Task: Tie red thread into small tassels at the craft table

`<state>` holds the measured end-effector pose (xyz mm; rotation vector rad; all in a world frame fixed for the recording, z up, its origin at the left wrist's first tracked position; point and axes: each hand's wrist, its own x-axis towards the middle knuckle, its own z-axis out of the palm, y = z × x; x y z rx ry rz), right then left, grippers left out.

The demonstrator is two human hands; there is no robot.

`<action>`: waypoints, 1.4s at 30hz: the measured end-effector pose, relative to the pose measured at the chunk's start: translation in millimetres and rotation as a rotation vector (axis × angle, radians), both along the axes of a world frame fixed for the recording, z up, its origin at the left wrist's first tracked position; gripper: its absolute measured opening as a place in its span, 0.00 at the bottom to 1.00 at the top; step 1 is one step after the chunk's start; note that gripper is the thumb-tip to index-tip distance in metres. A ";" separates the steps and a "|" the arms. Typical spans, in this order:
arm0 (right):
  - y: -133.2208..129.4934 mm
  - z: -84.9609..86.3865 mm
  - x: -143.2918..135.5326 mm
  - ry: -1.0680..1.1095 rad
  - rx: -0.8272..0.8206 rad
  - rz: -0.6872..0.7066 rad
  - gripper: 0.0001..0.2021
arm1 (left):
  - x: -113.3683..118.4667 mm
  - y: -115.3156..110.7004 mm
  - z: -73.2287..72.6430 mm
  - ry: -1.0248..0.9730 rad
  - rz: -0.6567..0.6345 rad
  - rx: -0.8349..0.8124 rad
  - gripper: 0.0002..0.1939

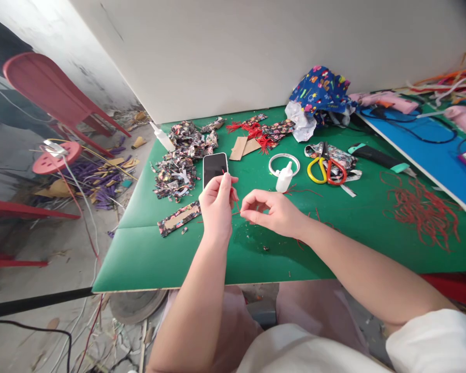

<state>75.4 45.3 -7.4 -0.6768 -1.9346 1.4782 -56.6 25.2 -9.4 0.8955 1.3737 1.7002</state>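
Observation:
Above the green tabletop my left hand (pixel 218 202) is closed in a pinch on a thin red cord (pixel 236 197), which hangs in a loop beside the fingers. Just to its right, my right hand (pixel 274 211) pinches thumb to forefinger at the cord's other part. A phone (pixel 215 165) lies behind my left hand. Left of that hand is a floral fabric strip with a cardboard piece (pixel 178 217) on it. A small white squeeze bottle (pixel 284 178) stands behind my right hand, by a white ring (pixel 274 165). What the palms hide cannot be seen.
Scissors (pixel 326 171) and a utility knife (pixel 380 157) lie right of the bottle. A tangle of red cords (pixel 427 212) is at the right, near a blue board (pixel 431 150). Floral scraps (pixel 178 176) and another glue bottle (pixel 163 139) are at the left. Blue printed fabric (pixel 318 90) is heaped behind.

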 end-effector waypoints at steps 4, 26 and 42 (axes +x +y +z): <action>-0.5 0.5 0.1 -0.015 0.016 0.030 0.05 | 1.0 0.4 0.1 0.015 0.005 0.015 0.13; 15.2 0.0 -0.3 0.188 -0.307 -0.202 0.10 | 4.2 -2.6 -5.2 0.269 -0.163 0.049 0.14; 17.3 -1.7 0.4 0.264 -0.370 -0.215 0.10 | 6.6 -7.1 -0.7 0.142 -0.253 0.217 0.13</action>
